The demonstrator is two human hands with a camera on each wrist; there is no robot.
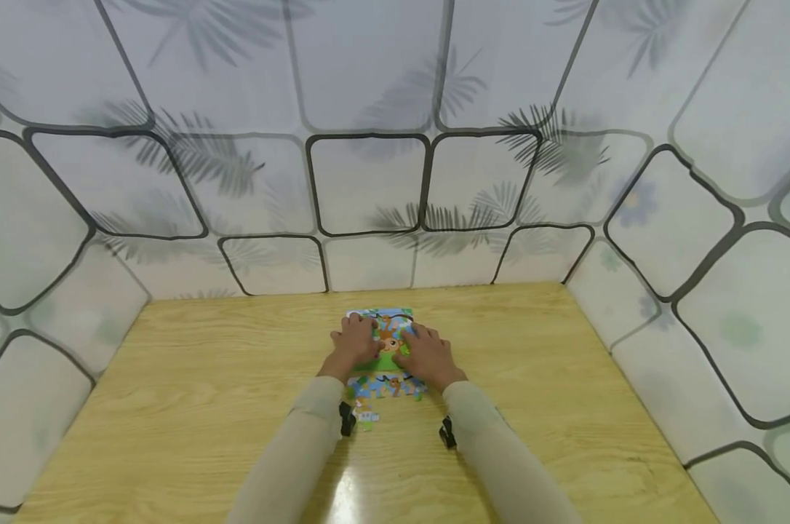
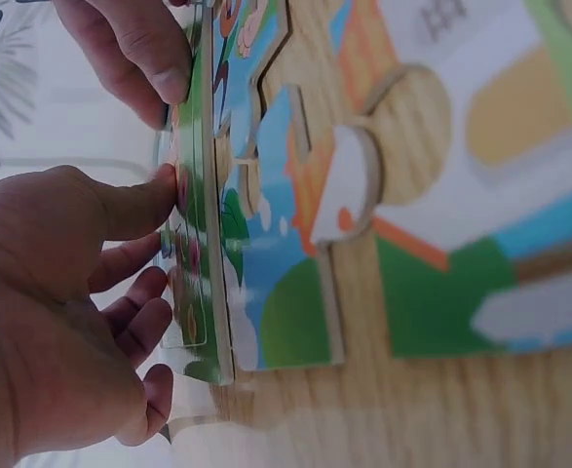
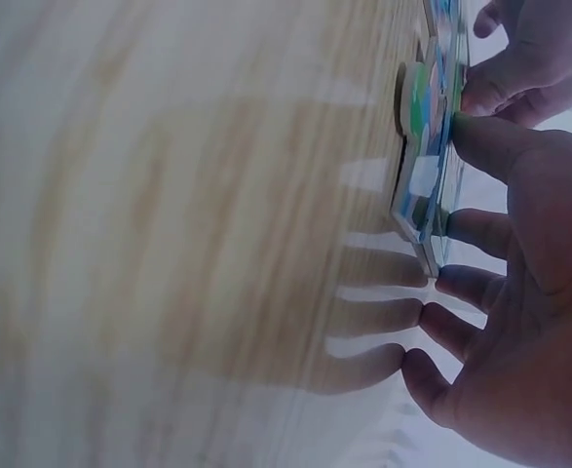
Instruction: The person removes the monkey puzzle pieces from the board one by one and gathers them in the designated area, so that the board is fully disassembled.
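Observation:
A colourful jigsaw puzzle board (image 1: 387, 362) with a cartoon monkey lies on the table between the two hands. My left hand (image 1: 358, 342) rests on its left side, thumb toward the middle. On the right side, my right hand (image 1: 429, 356) touches it with fingers spread. In the left wrist view, the left hand's loosely bent fingertips meet the board's green border (image 2: 203, 356). The right wrist view has the right hand (image 3: 549, 263) with fingertips along the board's edge and at the table. Just nearer lies a strip of joined puzzle pieces (image 1: 382, 386).
A smaller group of puzzle pieces (image 1: 366, 417) lies on the wooden table (image 1: 225, 378), nearer than the strip and beside the left wrist. Patterned fabric walls (image 1: 369, 185) rise behind the table and at both sides.

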